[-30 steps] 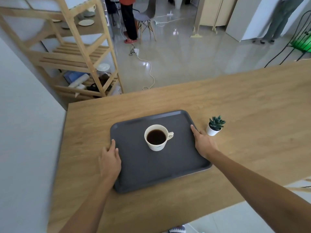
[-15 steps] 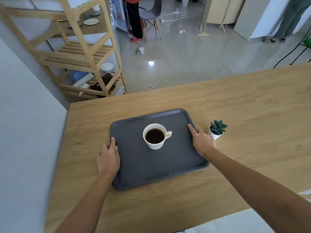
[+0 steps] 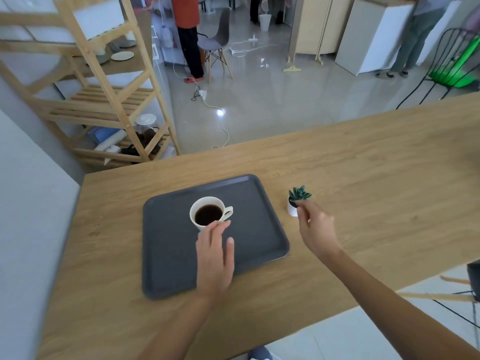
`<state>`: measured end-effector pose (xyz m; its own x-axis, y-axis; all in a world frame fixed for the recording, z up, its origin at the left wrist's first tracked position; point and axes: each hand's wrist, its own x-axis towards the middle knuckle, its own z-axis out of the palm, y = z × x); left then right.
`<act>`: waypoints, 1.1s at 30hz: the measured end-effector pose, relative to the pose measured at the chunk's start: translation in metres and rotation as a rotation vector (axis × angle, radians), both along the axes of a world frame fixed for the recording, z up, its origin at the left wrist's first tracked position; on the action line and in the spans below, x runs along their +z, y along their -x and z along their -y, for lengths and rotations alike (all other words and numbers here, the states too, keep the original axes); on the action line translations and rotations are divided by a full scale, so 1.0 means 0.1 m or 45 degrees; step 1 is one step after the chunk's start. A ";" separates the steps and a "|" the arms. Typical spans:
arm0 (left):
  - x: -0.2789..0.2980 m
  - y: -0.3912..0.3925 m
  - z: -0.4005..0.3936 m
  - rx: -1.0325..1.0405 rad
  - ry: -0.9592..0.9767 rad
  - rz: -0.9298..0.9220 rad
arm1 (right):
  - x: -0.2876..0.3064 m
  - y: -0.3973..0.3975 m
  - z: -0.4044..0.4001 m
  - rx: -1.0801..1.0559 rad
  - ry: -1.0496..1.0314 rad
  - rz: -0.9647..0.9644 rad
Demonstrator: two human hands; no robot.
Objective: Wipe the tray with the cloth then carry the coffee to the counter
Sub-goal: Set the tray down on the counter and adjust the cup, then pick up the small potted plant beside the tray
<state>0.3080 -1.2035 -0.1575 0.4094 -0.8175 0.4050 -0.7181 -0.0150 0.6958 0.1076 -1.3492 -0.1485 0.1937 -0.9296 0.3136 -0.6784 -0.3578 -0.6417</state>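
Observation:
A dark grey tray [image 3: 166, 245] lies on the wooden counter [image 3: 363, 193]. On it stands a cream cup of black coffee [image 3: 209, 213], handle to the right. My left hand [image 3: 215, 258] hovers over the tray with fingers spread, its fingertips at the cup's near rim, holding nothing. My right hand [image 3: 315, 231] is off the tray to the right, empty, fingers loosely curled beside a small potted succulent [image 3: 297, 200]. No cloth is in view.
A wooden shelf rack [image 3: 109, 94] with plates and jars stands at the back left, beyond the counter's far edge. A grey wall [image 3: 28, 216] runs along the left. Cables, chairs and standing people are on the floor beyond.
Both hands have let go of the tray's sides. My left hand moved right over the tray to the cup; my right hand lifted away toward the succulent. The tray stays on the counter.

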 end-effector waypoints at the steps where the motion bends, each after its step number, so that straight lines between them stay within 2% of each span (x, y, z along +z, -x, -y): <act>1: 0.04 0.15 0.16 -0.112 -0.017 -0.073 | -0.01 0.08 0.06 -0.107 -0.094 0.105; 4: 0.12 0.55 0.69 -0.257 -0.199 -0.383 | -0.09 0.23 0.28 -0.286 -0.446 0.404; 8: 0.19 0.94 1.25 -0.261 -0.565 -1.146 | -0.21 0.30 0.45 -0.225 -0.791 0.616; 12: 0.14 1.09 1.45 -0.295 -0.680 -1.474 | -0.25 0.37 0.49 -0.055 -1.110 1.009; 17: 0.11 1.08 1.53 -0.253 -0.666 -1.552 | -0.16 0.47 0.57 0.088 -1.192 1.024; 22: 0.49 0.85 1.64 -0.297 -0.565 -1.527 | 0.15 0.27 0.90 0.207 -1.169 1.025; 27: 0.94 0.16 1.66 -0.200 -0.369 -1.539 | 0.59 -0.48 1.19 0.460 -1.146 0.956; 33: 1.20 -1.01 1.38 0.018 -0.213 -1.456 | 0.85 -1.86 1.17 0.731 -1.198 0.783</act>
